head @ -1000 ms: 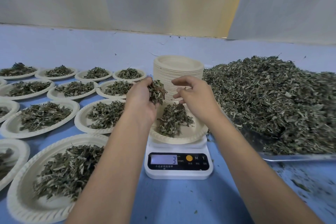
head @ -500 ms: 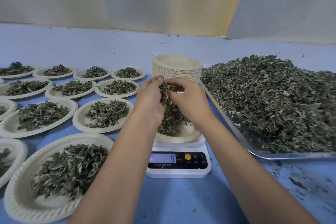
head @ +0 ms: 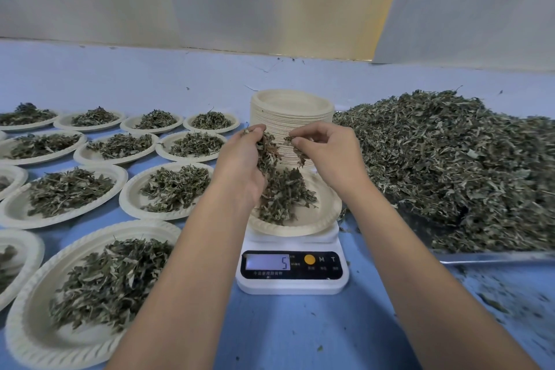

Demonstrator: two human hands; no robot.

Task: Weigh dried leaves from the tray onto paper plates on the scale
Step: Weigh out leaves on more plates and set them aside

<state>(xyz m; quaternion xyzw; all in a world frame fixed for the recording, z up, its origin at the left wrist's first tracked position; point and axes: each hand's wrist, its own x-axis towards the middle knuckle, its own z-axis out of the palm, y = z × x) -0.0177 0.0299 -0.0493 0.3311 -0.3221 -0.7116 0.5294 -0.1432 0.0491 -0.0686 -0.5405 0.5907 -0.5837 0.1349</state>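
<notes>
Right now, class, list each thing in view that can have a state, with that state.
White digital scale: switched on, display shows 5.
Round paper plate on the scale: part filled with dried leaves.
Left hand: grips a leaf clump.
Right hand: pinches a leaf tuft.
Silver metal tray: heaped with loose leaves.

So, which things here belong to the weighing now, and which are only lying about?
In use: left hand and right hand, both holding leaves; plate; scale under it; tray with the leaf pile.
Lying about: stack of empty plates; filled plates on the left; leaf crumbs on the table.
</notes>
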